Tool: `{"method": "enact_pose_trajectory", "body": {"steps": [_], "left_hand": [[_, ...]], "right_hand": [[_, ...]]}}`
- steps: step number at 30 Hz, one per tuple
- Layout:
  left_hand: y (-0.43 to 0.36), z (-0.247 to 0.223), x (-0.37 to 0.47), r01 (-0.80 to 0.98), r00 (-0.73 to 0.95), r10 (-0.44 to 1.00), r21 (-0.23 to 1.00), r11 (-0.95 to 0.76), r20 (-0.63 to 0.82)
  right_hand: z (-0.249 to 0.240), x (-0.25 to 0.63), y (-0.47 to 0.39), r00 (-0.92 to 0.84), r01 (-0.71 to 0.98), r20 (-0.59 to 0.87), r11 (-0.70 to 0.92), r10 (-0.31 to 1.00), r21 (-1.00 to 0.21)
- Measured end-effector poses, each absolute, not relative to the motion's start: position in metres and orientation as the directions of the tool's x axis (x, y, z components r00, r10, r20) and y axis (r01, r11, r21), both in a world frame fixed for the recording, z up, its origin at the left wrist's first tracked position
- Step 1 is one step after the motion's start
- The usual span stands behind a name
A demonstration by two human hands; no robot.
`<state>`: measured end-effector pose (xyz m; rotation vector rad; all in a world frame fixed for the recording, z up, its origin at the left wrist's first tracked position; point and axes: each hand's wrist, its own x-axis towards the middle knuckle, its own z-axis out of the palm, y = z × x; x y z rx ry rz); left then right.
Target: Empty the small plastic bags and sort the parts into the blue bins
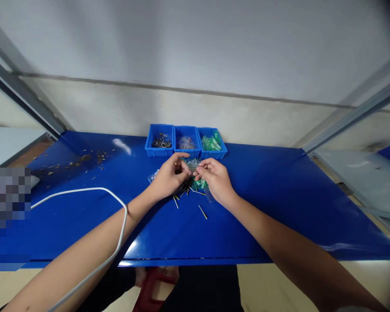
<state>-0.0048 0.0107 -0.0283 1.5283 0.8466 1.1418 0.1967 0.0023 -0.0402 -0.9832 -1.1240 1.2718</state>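
Note:
Above the blue table, my left hand (pixel 170 175) and my right hand (pixel 216 178) almost meet, fingertips closed in pinches. Between them is a thin rod-like piece (pixel 193 170), too small to make out clearly. Under and behind the fingers lies clear plastic packaging (pixel 192 163), partly hidden by the hands. A pile of thin dark metal pins (pixel 186 185) and some green pieces (pixel 199 184) lie below the hands. Nearer to me, a loose metal pin with a brass-coloured end (pixel 203 212) lies apart from the pile.
Three blue bins stand behind my hands: a left bin (pixel 160 152) of metal pins, a middle bin (pixel 187 128) with clear bags and a right bin (pixel 213 154) of green pieces. Brown debris (pixel 84 158) litters the table's left. A white cable (pixel 94 189) crosses my left forearm.

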Motion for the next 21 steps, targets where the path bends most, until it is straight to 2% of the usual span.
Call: {"method": "enact_pose_trajectory", "body": {"steps": [13,21], "left_hand": [[0.010,-0.018,-0.008,0.007,0.281,0.937,0.976,-0.218,0.207],[0.004,-0.015,-0.006,0.122,0.224,0.953,0.965,-0.234,0.203]], "right_hand": [[-0.032,0.194,-0.003,-0.034,-0.075,0.121,0.118,0.992,-0.990],[-0.030,0.194,-0.004,0.014,-0.063,0.179,0.180,0.984,-0.982]]}}
